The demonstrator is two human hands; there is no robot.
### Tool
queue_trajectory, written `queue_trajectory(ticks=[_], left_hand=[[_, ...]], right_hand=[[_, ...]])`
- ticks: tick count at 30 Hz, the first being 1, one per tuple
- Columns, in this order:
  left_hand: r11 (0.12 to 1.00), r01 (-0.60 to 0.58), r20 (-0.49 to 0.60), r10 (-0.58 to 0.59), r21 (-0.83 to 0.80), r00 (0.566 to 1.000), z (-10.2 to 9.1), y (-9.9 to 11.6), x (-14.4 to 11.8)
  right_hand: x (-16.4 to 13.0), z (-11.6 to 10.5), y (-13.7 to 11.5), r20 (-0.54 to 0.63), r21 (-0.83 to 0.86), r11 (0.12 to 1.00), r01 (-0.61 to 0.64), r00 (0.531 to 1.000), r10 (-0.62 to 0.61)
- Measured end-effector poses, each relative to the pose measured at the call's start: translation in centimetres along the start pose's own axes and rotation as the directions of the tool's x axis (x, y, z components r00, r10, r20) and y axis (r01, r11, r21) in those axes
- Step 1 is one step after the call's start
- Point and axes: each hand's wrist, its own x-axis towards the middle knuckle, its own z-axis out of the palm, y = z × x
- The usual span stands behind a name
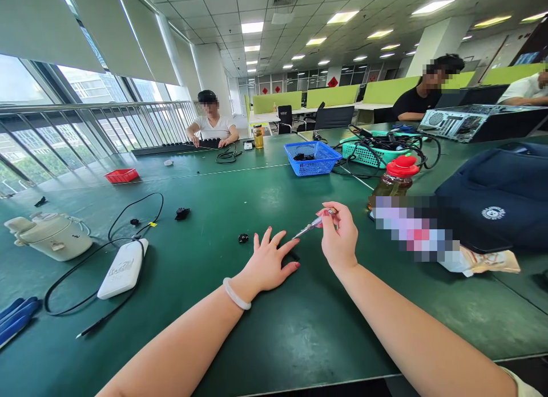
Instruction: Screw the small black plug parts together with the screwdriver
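Thin screwdriver with a clear handle and a silver metal shaft (314, 224), pinched at the handle end by the right hand (340, 240). Tilted, tip pointing down and left, toward the fingertips of the left hand (269, 263). Held just above the wide green table (257, 340), a little in front of the blue plastic basket (312, 157). Handle looks clear with a bit of red inside; hard to be sure, very small.

Left hand flat on the table, fingers spread, not gripping anything, with 1 pale bangle at the wrist. Something small and dark right at its fingertips, under the screwdriver tip; mostly covered, cannot tell what.

1 small black part (243, 238) just left of the left hand, well in front of the blue basket. Another small black piece (182, 213) farther left. White flat plastic box (123, 268) with a black cable (128, 214) far left of the basket and nearer.

Amber bottle with a red cap (396, 177) right of the basket, lower half hidden behind a blurred patch. Navy cloth bag (500, 197) farther right, cut off at the edge. Dark bits inside the basket, too small to make out.
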Motion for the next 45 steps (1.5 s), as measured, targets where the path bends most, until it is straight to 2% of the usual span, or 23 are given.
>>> queue_trajectory(ticks=[2, 5, 7, 9, 11, 13, 16, 20, 21, 24, 25, 27, 29, 32, 34, 37, 41, 43, 44, 45], left_hand=[[1.000, 0.029, 0.024, -0.029, 0.007, 0.999, 0.1, 0.0, 0.0], [0.996, 0.063, -0.018, -0.062, 0.060, 0.998, 0.1, 0.0, 0.0], [0.986, 0.133, -0.078, -0.125, 0.105, 0.989, 0.1, -0.5, 0.1], [0.960, 0.250, -0.139, -0.232, 0.129, 0.963, 0.0, -1.5, 0.1], [0.916, 0.385, -0.162, -0.365, 0.116, 0.917, -0.2, -2.8, 0.2], [0.873, 0.481, -0.140, -0.467, 0.082, 0.873, -0.5, -4.3, 0.2], [0.832, 0.551, -0.116, -0.542, 0.063, 0.832, -1.1, -6.8, 0.0], [0.743, 0.664, -0.142, -0.651, 0.086, 0.746, -2.4, -11.3, -1.3], [0.713, 0.695, -0.153, -0.680, 0.090, 0.717, -2.8, -12.8, -1.8], [0.584, 0.805, -0.183, -0.785, 0.103, 0.592, -4.2, -17.4, -3.9], [0.561, 0.821, -0.188, -0.799, 0.110, 0.571, -4.7, -18.8, -4.6], [0.552, 0.824, -0.202, -0.799, 0.130, 0.567, -5.3, -21.0, -6.0], [0.564, 0.809, -0.212, -0.781, 0.163, 0.587, -5.5, -22.2, -7.0], [0.583, 0.780, -0.223, -0.748, 0.228, 0.625, -5.6, -22.5, -7.4], [0.571, 0.780, -0.227, -0.748, 0.258, 0.623, -5.8, -22.6, -7.0], [0.522, 0.811, -0.214, -0.788, 0.264, 0.577, -6.4, -23.2, -6.3], [0.420, 0.874, -0.199, -0.861, 0.245, 0.469, -7.4, -24.5, -5.9], [0.387, 0.895, -0.205, -0.879, 0.221, 0.431, -7.8, -24.9, -5.8], [0.392, 0.897, -0.217, -0.875, 0.206, 0.432, -7.9, -24.9, -5.9], [0.420, 0.887, -0.232, -0.859, 0.192, 0.457, -8.1, -25.0, -5.9]], right_hand=[[0.2, -0.1, 0.2, -0.004, -0.004, 1.000, -0.017, 1.000, 0.017], [0.4, -0.4, 0.4, -0.010, -0.004, 0.999, -0.053, 0.999, 0.053], [0.5, -0.5, 0.6, -0.020, 0.012, 0.997, -0.073, 0.997, 0.073], [0.6, -0.7, 0.8, -0.026, 0.035, 0.996, -0.087, 0.996, 0.088], [0.6, -0.8, 1.0, -0.021, 0.055, 0.994, -0.095, 0.995, 0.096], [0.6, -0.8, 1.3, -0.008, 0.057, 0.992, -0.110, 0.994, 0.110], [0.6, -0.8, 1.7, 0.014, 0.050, 0.988, -0.145, 0.989, 0.145], [0.5, -0.7, 1.8, 0.056, 0.045, 0.984, -0.175, 0.983, 0.173], [0.5, -0.7, 1.8, 0.065, 0.043, 0.983, -0.177, 0.983, 0.174], [0.4, -0.6, 1.6, 0.086, 0.046, 0.984, -0.173, 0.982, 0.168], [0.4, -0.6, 1.5, 0.091, 0.047, 0.984, -0.169, 0.982, 0.165], [0.3, -0.5, 1.3, 0.106, 0.040, 0.985, -0.166, 0.981, 0.161], [0.3, -0.5, 1.2, 0.119, 0.025, 0.987, -0.161, 0.981, 0.157], [0.2, -0.5, 1.1, 0.137, 0.009, 0.989, -0.149, 0.980, 0.146], [0.1, -0.5, 1.2, 0.145, 0.007, 0.990, -0.142, 0.980, 0.139], [0.1, -0.4, 1.3, 0.150, 0.001, 0.991, -0.134, 0.980, 0.132], [0.1, -0.4, 1.2, 0.150, 0.003, 0.991, -0.135, 0.980, 0.133], [0.1, -0.4, 1.0, 0.157, 0.020, 0.990, -0.140, 0.978, 0.136], [0.1, -0.4, 0.9, 0.163, 0.029, 0.989, -0.144, 0.977, 0.137], [0.1, -0.4, 0.8, 0.169, 0.035, 0.988, -0.147, 0.976, 0.140]])
